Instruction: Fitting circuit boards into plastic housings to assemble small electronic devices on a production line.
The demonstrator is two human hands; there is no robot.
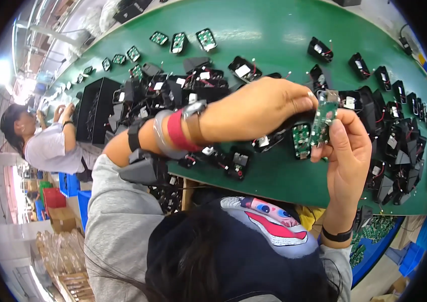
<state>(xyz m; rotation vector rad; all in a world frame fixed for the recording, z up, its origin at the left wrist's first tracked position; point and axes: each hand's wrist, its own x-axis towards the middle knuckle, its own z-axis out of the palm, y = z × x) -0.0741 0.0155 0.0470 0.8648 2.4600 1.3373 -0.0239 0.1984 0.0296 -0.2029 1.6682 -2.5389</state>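
My right hand [346,148] grips a green circuit board [325,118] upright between thumb and fingers, over the right part of the table. A metal connector shows at the board's top end. From the left, my left hand [279,103] reaches across, its fingertips pinched together at the board's upper left edge. Its palm side is hidden, so anything smaller between those fingers cannot be seen. Just behind and below the held board is another green circuit board [301,141]. Black plastic housings [241,163] with red wires lie under and around my left forearm.
The green table [253,30] carries piles of black housings, with more heaped at the right [399,151]. Several cased boards [206,40] line its far side. A black box [97,110] stands at left, near a seated co-worker [47,136]. A blue bin [374,241] holds loose boards.
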